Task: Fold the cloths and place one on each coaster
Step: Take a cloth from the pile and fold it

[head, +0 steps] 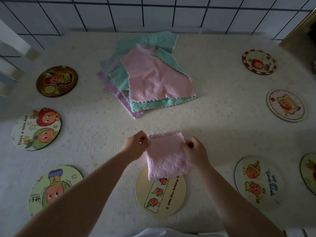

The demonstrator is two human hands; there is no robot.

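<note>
1. Holding a folded pink knitted cloth (168,161) between them, the left hand (136,146) and the right hand (196,153) each pinch one upper corner, fingers curled closed on the fabric. The cloth hangs just above the table, its lower edge overlapping the far rim of a round cream coaster with three small orange cartoon figures (160,192); whether it touches the coaster cannot be told.

2. Farther back, in the middle of the pale patterned tabletop (222,117), lies a loose pile of unfolded scallop-edged cloths (148,77), pink on top, with mint green and lilac ones beneath.

3. On the left side sit three round cartoon coasters: a dark brown one (57,81), a white one reading "Have a nice day" (36,129), and a pale green one (54,187) partly behind the left forearm.

4. On the right side are a red-rimmed coaster (259,62), a cream one (285,105), a white one with two orange figures (256,183), and another cut off at the frame edge (310,173).

5. All these coasters are bare.
</note>
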